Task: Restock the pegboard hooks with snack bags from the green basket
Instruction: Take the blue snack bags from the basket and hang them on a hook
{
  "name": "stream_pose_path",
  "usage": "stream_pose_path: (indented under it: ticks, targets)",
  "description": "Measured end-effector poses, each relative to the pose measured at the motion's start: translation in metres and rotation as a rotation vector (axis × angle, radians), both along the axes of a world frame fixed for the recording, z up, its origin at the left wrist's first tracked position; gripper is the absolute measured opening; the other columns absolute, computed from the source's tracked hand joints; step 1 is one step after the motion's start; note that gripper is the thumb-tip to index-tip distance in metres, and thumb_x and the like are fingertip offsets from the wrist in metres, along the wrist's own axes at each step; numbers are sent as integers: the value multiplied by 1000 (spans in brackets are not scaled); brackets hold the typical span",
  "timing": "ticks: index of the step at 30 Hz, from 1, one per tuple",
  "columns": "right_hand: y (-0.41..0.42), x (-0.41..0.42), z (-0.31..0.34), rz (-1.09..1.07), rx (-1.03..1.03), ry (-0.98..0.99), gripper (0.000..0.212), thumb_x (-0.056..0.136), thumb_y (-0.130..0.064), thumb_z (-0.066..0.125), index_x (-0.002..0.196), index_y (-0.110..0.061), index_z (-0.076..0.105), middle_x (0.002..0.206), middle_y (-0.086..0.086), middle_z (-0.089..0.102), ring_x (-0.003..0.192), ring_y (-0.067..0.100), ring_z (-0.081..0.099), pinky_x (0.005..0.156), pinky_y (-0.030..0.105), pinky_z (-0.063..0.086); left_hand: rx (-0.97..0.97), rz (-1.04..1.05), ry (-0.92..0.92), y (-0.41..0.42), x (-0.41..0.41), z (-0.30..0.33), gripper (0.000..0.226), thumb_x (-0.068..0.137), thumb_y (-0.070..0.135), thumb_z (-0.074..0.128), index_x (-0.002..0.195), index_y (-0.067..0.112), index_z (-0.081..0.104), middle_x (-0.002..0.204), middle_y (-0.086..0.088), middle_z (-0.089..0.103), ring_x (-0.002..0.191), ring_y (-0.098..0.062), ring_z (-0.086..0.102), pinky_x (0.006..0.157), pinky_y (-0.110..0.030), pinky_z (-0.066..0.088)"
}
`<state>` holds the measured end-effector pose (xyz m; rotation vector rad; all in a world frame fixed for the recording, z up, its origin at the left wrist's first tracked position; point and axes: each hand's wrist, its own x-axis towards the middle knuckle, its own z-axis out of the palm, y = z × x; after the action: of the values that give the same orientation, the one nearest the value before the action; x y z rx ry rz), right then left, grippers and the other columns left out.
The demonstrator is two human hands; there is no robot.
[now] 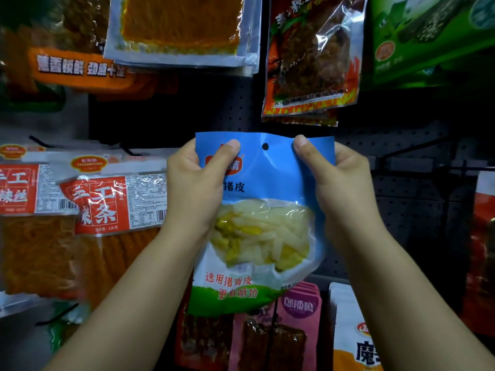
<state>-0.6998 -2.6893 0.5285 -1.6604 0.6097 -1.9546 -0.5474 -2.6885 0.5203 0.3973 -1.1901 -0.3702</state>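
I hold a blue snack bag (pixel 265 218) upright in front of the dark pegboard (pixel 230 108). It has a clear window showing pale yellow strips and a green band at its bottom. My left hand (pixel 195 188) grips its upper left edge, thumb on the front. My right hand (pixel 340 183) grips the upper right edge the same way. A round hang hole (pixel 265 146) sits between my thumbs near the top edge. No hook shows through the hole. The green basket is out of view.
Red and orange snack packs (pixel 101 210) hang at the left, a flame-printed pack (pixel 310 62) above, a green pack (pixel 428 36) at the upper right. Pink packs (pixel 297 325) and a white pack (pixel 351 330) hang below. A bare black hook (pixel 417 148) sticks out at the right.
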Motion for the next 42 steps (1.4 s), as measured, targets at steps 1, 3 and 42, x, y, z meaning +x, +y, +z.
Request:
stream_pose_path:
  ticks: [1, 3, 42]
  targets:
    - [-1, 0, 0, 2, -2, 2, 22, 88, -28, 68, 71, -13, 69, 79, 9, 75, 74, 26, 73, 66, 43, 59, 2, -4, -3, -1, 1, -1, 15, 78, 25, 66, 66, 33, 70, 70, 6, 73, 68, -12, 70, 58, -27, 55]
    - [-2, -1, -1, 11, -13, 6, 23, 88, -28, 68, 67, -17, 70, 77, 6, 75, 71, 23, 73, 63, 39, 60, -6, -15, -4, -2, 3, -2, 14, 78, 25, 66, 67, 32, 70, 71, 6, 73, 68, -12, 71, 57, -26, 54]
    - [-144, -34, -18, -539, 370, 163, 54, 86, -45, 62, 54, -20, 26, 54, 1, 29, 53, 21, 29, 56, 30, 25, 556, 140, -272, -148, -28, -26, 22, 94, 22, 56, 109, 9, 48, 103, -5, 62, 91, -18, 61, 68, -27, 50]
